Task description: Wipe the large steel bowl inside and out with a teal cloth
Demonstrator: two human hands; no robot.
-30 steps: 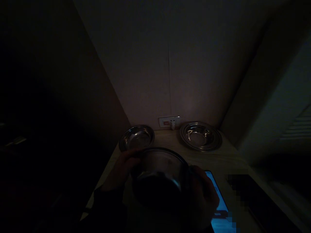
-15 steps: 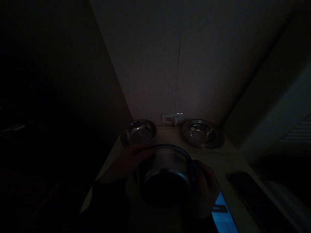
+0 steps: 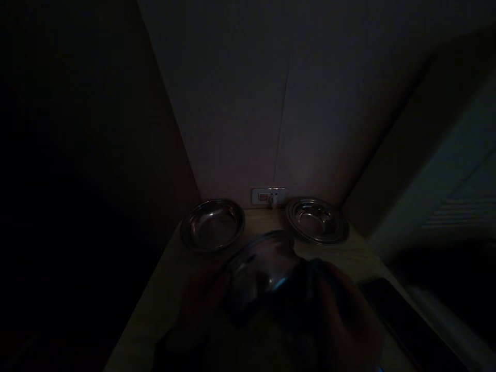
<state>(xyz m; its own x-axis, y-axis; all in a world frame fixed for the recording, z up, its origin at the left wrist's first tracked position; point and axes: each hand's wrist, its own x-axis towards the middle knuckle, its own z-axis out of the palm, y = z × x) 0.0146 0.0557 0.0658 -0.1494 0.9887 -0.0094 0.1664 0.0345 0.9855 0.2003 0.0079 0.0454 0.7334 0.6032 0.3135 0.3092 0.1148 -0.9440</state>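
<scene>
A shiny steel bowl is tilted in front of me, held above the table. My left hand grips its left side, thumb along the wall, fingers mostly lost in the dark. On the other side, my right hand is closed around a dark bluish cloth that lies against the bowl's right rim. Its outline is blurred and dim. The bowl's lower part disappears in shadow.
Behind the bowl, a wide steel dish stands at left and stacked steel plates at right. A wall socket holds a plug. A dark flat slab lies along the table's right side.
The bowl has tipped, its right side going down. My right hand has moved right and the cloth shows more; my left hand is lower. The lit screen is nearly out of view.
</scene>
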